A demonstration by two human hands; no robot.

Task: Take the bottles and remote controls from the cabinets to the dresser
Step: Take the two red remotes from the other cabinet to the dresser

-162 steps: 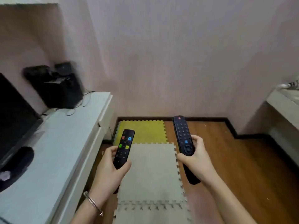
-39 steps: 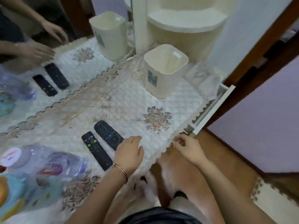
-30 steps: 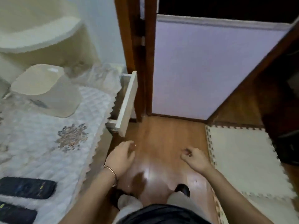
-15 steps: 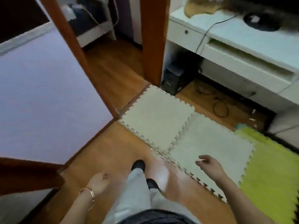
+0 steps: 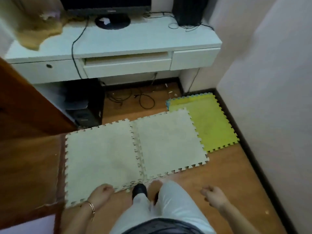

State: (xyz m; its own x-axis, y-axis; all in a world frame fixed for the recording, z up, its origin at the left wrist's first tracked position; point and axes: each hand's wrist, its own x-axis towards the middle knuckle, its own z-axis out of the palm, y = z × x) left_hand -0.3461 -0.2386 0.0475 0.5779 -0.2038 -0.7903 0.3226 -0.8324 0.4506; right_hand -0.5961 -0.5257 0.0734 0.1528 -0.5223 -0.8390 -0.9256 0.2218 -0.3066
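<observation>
No bottle or remote control shows in the head view now. My left hand [image 5: 101, 195], with a thin bracelet at the wrist, hangs low at the bottom left with its fingers curled and nothing in it. My right hand [image 5: 213, 195] hangs at the bottom right, fingers loosely apart, also holding nothing. Both hands are beside my legs, above the floor mats.
A white desk [image 5: 152, 43] stands ahead with a monitor base [image 5: 112, 21], cables, a black speaker [image 5: 188, 10] and a tan cloth [image 5: 36, 31]. A black computer tower [image 5: 86, 103] sits under it. Foam mats [image 5: 135, 149] cover the wooden floor. A brown door [image 5: 25, 107] is at left, a wall at right.
I had a remote in each hand, then both lay on the dresser. Since then the view has swung away from the dresser, past the door, to the white desk; both hands hang free.
</observation>
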